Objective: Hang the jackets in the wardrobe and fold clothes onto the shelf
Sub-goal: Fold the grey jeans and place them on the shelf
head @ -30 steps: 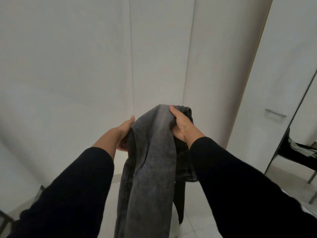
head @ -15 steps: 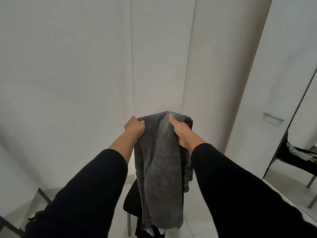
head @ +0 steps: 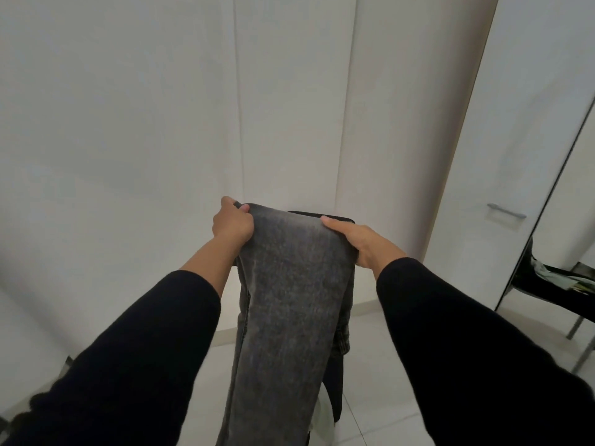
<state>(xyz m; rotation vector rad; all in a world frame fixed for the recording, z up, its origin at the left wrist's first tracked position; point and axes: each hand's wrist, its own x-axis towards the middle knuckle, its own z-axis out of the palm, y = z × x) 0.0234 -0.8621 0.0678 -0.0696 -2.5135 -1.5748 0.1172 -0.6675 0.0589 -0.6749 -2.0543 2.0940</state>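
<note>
A pair of dark grey washed jeans [head: 291, 304] hangs in front of me, folded over at the top and held up in the air. My left hand [head: 231, 223] grips the top left corner of the fold. My right hand [head: 360, 240] clamps the top right corner, thumb lying across the cloth. The fabric is pulled flat between both hands and its lower part drops out of the frame. The wardrobe's white closed doors [head: 289, 107] stand straight ahead, just beyond the jeans.
A white door with a metal handle [head: 506, 210] stands ajar at the right. Beyond it a black chair [head: 553, 281] carries some clothes. A dark chair is partly hidden behind the jeans [head: 335, 387]. The floor is pale tile [head: 370, 407].
Both hands have moved apart, from bunched together to the fold's two corners, spreading the jeans flat. The hanging part has straightened.
</note>
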